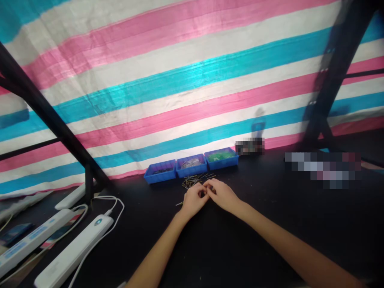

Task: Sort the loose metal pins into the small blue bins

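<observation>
My left hand (194, 199) and my right hand (221, 193) meet fingertip to fingertip above the black table. Both have their fingers curled into a pinch; whatever sits between them is too small and hidden to name. Just beyond the fingers lies a loose pile of thin, brass-coloured pin-like pieces (192, 181). One similar piece (179, 203) rests left of my left hand. Behind the pile stand three blue trays in a row: the left tray (160, 179) has dark thin pieces, the middle tray (192, 171) clear or whitish pieces, the right tray (222, 164) green pieces.
White power strips (75, 252) and a white cable (121, 214) lie on the left of the black table (240, 256). Black frame posts (57, 124) rise at both sides. A striped tarp (180, 88) hangs behind. Blurred-out items are at the right.
</observation>
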The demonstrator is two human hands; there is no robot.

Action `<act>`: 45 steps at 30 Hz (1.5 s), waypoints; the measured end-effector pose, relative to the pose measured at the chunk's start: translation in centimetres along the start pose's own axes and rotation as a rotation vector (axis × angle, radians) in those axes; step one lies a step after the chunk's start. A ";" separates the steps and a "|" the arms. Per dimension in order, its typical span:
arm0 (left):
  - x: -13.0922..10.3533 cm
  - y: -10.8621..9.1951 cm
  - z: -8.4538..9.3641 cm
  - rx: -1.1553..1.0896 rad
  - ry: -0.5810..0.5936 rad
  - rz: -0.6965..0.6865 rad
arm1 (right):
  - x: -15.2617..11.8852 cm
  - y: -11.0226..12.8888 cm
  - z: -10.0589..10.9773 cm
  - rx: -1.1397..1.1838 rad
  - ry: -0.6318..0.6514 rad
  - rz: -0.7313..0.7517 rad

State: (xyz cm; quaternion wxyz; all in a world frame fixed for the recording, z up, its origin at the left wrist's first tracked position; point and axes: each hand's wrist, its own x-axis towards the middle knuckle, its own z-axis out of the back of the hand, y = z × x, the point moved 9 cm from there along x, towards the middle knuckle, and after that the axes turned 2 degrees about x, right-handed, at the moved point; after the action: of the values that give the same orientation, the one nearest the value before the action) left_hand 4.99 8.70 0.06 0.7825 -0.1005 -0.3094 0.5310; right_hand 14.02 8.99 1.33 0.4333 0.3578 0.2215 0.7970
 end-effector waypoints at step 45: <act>0.0 2.1 1.3 -0.783 -0.213 0.318 | -0.1 -0.3 -2.2 1.024 0.087 -0.371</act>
State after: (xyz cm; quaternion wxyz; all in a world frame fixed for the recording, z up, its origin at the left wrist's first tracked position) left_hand 2.60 9.36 0.07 0.5574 -0.3807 -0.5470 0.4951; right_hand 12.54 8.97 -0.36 0.3274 0.4448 0.6584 0.5113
